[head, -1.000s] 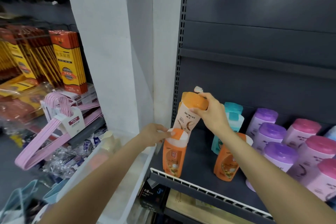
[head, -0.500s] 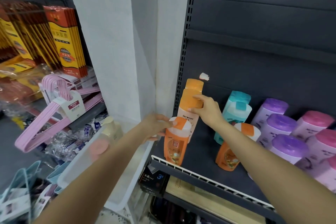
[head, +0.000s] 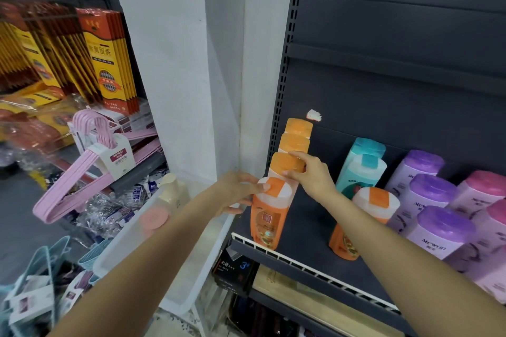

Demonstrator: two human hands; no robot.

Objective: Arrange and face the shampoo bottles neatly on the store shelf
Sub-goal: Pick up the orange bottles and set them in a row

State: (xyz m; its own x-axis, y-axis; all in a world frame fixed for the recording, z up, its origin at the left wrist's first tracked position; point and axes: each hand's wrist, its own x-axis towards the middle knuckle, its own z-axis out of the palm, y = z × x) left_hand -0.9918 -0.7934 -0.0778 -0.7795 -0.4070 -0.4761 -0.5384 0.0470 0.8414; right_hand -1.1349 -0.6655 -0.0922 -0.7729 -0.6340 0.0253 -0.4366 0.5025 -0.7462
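Left hand: your left hand [head: 235, 194] grips the front orange bottle [head: 267, 216] at its shoulder, thumb lying across the white cap, fingers curled round the left side.
Front orange bottle: it stands upright at the shelf's front rail [head: 301, 264], directly under your left thumb, label facing you.
Right hand: your right hand [head: 310, 175] pinches the orange cap of the cream bottle [head: 286, 165], fingertips on top, thumb below the cap's near edge.
Cream bottle: it stands just behind the bottle in your left hand, touching or nearly touching it; you cannot tell which.
Row behind your right grip: two more orange-capped bottles [head: 297, 135] line up toward the back panel, caps close together.
Right of your right wrist: a second orange bottle [head: 367, 216], partly hidden by your forearm, and two teal-capped bottles [head: 362, 167] behind it.
Farther right: purple-capped bottles [head: 435, 230] and pink-capped bottles [head: 482, 186] in rows.
Left of your left arm: a white pillar [head: 175, 63], pink hangers [head: 90, 156] and yellow-red boxes [head: 106, 63] on the neighbouring shelf.
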